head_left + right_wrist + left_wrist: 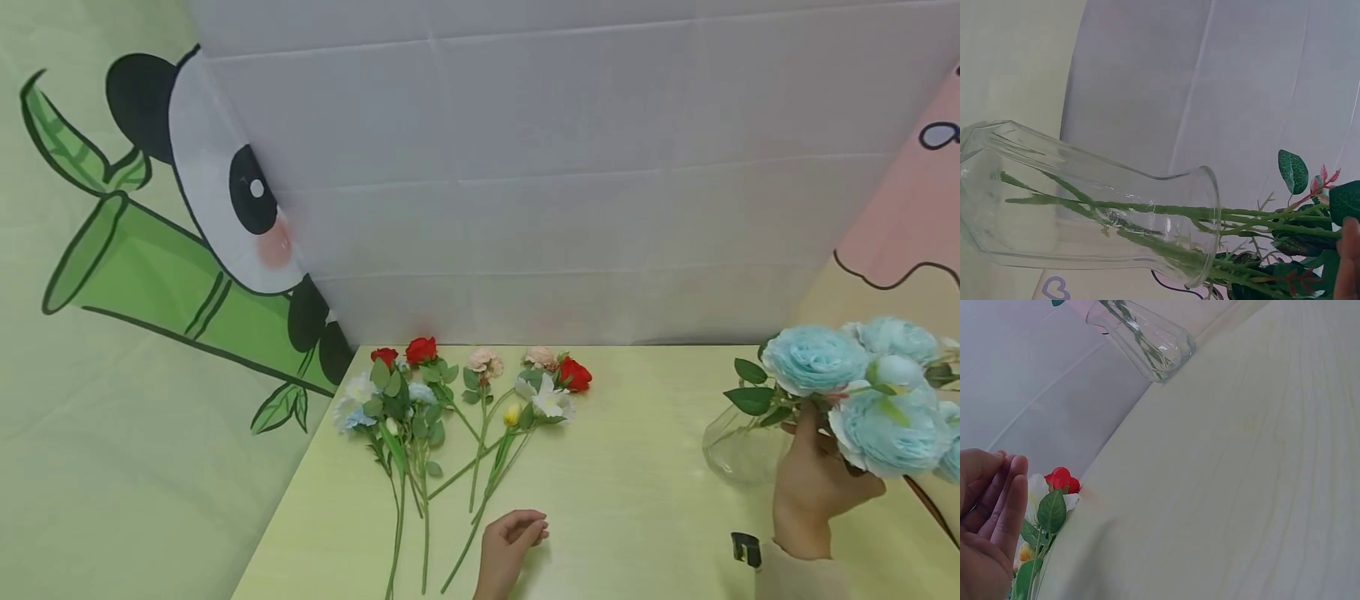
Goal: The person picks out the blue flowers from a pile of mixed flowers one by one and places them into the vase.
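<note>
Light blue artificial flowers (pixel 888 425) fill the right side of the head view. My right hand (pixel 821 483) grips them just below the blooms. In the right wrist view their green stems (pixel 1260 219) run through the mouth of a clear glass vase (pixel 1085 212), the ends hanging inside it; fingers (pixel 1349 262) show at the right edge. The vase (pixel 738 446) stands on the table left of that hand. My left hand (pixel 512 546) is held over the table's front with loosely bent fingers, holding nothing, right of the long stems. The left wrist view shows the same hand (pixel 988 525).
Several loose flowers lie on the table (pixel 630 467) at left: red roses (pixel 422 350), pink blooms (pixel 485 363), a white lily (pixel 549 398), a yellow bud (pixel 512 414) and blue blooms (pixel 422 393). A printed cloth (pixel 525 208) hangs behind.
</note>
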